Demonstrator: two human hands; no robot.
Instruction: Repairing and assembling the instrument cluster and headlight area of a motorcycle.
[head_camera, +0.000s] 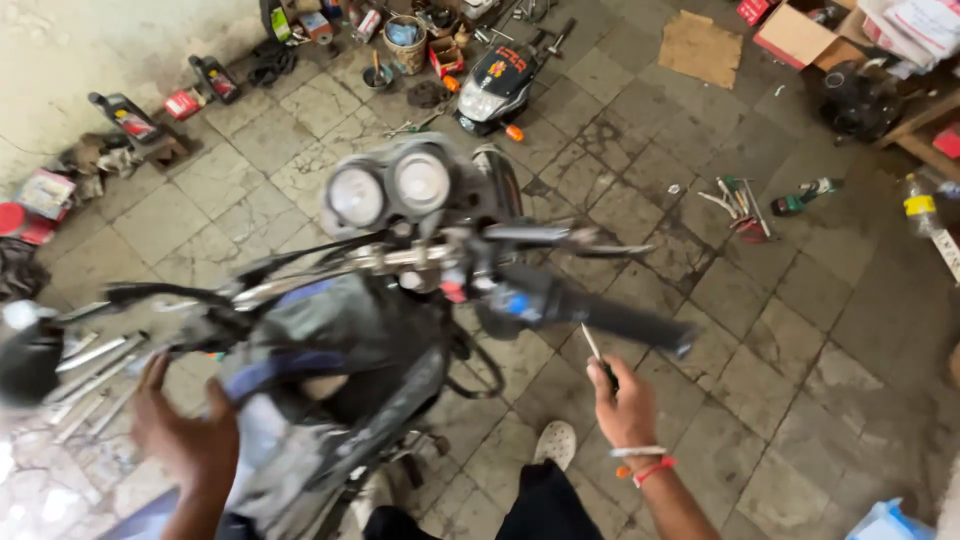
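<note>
Below, right hand (624, 405) gripping screwdriver (598, 359), beside motorcycle (400, 290)

Matt rubber handlebar grip (620, 322), shiny metal screwdriver (593, 347)

Top right there's an open brown cardboard box (795, 35), flat cardboard sheet (700, 47) beside it. Small red boxes (183, 103) along the left wall, blue-white pack (885, 522) bottom right.

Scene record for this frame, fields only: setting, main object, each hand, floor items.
setting: tiled workshop floor
main object: motorcycle, seen from above, twin gauges at front
left hand: left hand open, blurred, by the left side of the tank, holding nothing
right hand: right hand gripping a screwdriver, tip up, just below the throttle grip
floor items: tools, headlight cowl, oil bottles
</note>
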